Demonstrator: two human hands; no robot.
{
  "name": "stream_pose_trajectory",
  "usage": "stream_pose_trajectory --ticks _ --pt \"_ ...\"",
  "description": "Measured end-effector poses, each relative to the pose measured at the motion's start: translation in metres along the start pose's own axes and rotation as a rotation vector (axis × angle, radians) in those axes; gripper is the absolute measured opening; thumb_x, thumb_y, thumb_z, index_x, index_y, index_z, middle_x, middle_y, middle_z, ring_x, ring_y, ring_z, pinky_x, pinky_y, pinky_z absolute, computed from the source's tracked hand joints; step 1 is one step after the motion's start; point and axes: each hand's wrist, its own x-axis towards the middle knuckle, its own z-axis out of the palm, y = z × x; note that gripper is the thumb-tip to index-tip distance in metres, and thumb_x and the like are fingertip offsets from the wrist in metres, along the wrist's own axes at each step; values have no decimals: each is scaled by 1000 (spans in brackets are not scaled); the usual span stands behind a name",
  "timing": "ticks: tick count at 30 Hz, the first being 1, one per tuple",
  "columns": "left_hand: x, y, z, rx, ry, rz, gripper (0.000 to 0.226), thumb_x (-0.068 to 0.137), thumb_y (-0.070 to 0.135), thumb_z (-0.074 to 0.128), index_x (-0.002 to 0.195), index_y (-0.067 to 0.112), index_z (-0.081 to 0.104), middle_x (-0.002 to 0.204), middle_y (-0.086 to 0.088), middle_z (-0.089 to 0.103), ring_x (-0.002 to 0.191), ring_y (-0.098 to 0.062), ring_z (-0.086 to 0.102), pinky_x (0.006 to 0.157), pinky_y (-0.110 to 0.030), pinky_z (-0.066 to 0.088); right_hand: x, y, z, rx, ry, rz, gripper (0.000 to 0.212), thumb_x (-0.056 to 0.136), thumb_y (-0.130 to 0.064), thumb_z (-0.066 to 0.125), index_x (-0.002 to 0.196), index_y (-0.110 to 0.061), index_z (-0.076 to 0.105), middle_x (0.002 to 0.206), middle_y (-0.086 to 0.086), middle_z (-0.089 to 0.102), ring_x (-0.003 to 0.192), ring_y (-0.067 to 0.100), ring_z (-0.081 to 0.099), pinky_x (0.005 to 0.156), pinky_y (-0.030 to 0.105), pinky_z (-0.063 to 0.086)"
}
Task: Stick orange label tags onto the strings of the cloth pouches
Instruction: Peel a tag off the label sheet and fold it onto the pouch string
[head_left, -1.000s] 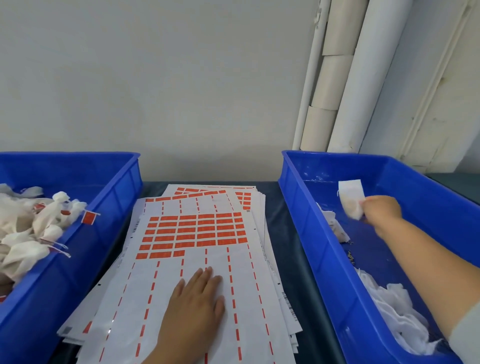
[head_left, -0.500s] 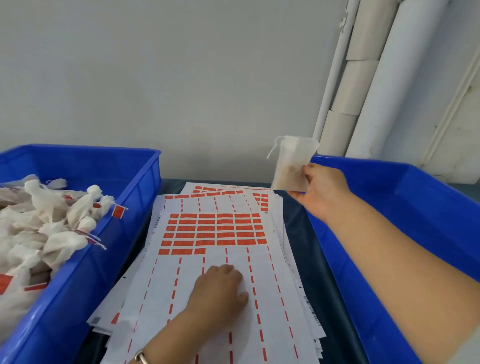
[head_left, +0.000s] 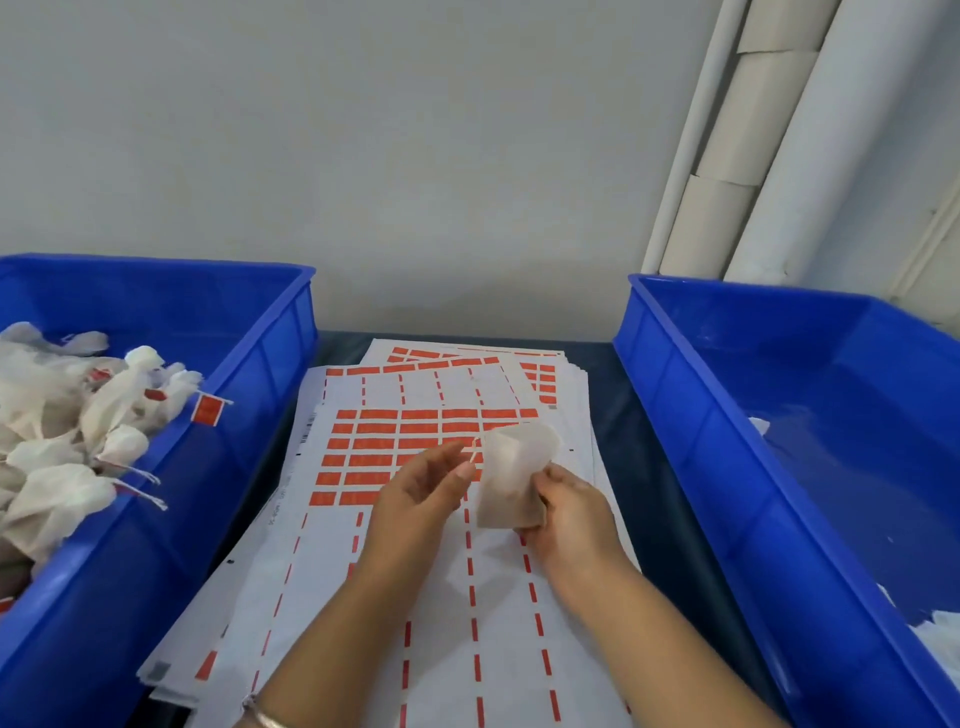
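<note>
in the head view, our right hand (head_left: 563, 506) pinches the lower edge of the cloth pouch (head_left: 511, 475), which rises up and slightly left from that hand, long axis near upright, mouth end pointing away from us. its string (head_left: 474, 456) juts from the upper left corner toward our left hand (head_left: 423, 491), whose thumb and fingers are closing at the string's tip; we cannot tell whether they grip it yet. the left hand is the nearer one to the string. the orange label tags (head_left: 395, 444) on the sheet lie just beyond and below the left hand, so we judge that hand should peel one.
</note>
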Motion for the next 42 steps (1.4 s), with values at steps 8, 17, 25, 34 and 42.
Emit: stream_pose_trajectory --ticks 8,17,25,34,42 --pt "-12 4 3 17 95 115 23 59 51 59 81 46 64 80 40 61 81 20 55 48 2 37 -2 19 -6 -42 -10 -65 22 99 -26 47 109 -29 66 111 -6 69 104 17 64 94 40 51" --pt "-11 5 -2 89 124 170 16 61 50 54 73 46 63 77 41 60 83 20 54 53 5 36 2 25 -6 -43 -61 -118 24 98 -26 48 96 -36 70 105 -15 71 103 11 63 84 28 52" --pt "-15 6 1 47 203 157 24 57 52 53 73 37 63 77 33 61 84 18 51 49 2 37 -10 17 -8 -129 -193 -383 26 87 -54 46 108 -51 61 116 -27 62 111 1 58 91 25 48" --pt "-25 13 4 96 53 329 30 60 60 48 75 39 62 83 24 64 83 4 58 62 -6 47 -24 5 -11 -652 -136 -873 50 72 -63 58 119 -52 41 122 -45 40 122 -17 35 92 -5 29" --pt "-24 10 0 297 29 601 9 79 40 53 83 44 59 79 25 62 87 6 58 73 -4 44 -23 -1 -13 -549 -104 -954 21 83 -52 60 99 -38 61 100 -25 62 103 -2 59 89 8 45"
